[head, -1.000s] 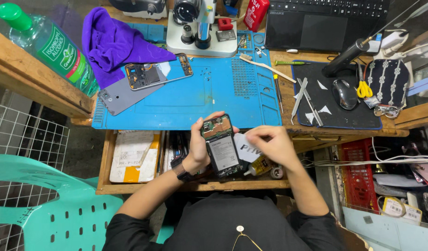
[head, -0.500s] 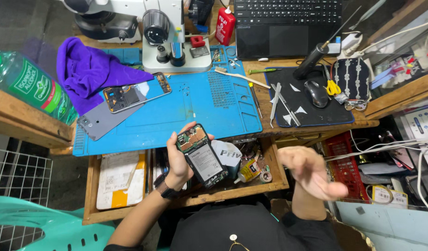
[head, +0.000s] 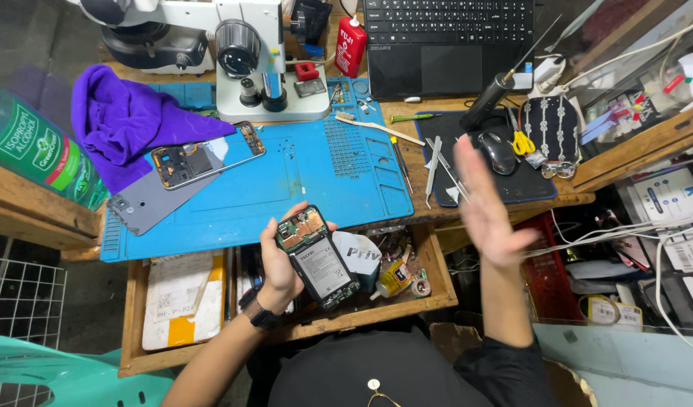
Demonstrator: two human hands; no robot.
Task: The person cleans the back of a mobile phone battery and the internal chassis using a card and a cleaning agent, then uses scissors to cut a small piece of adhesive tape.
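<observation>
Spanning the bench, the blue repair mat [head: 286, 181] carried a second opened phone [head: 207, 156] beside the purple cloth [head: 128, 124], under the microscope [head: 248, 53]. Over the open drawer [head: 286, 332], the left hand [head: 279, 260] gripped the back-off smartphone [head: 316, 256], fingers wrapped along its edge. The right hand [head: 486, 207], which had been on the phone a second earlier, had let go and lifted (fingers spread, holding nothing) toward the tweezers [head: 437, 162]; judging by that, one-handed support now sufficed.

A green-labelled clear bottle [head: 34, 154] is seen far left; a red bottle [head: 350, 47] stands beside the dark laptop screen [head: 444, 68]; a white-and-yellow packet [head: 181, 298] lies in the drawer.
</observation>
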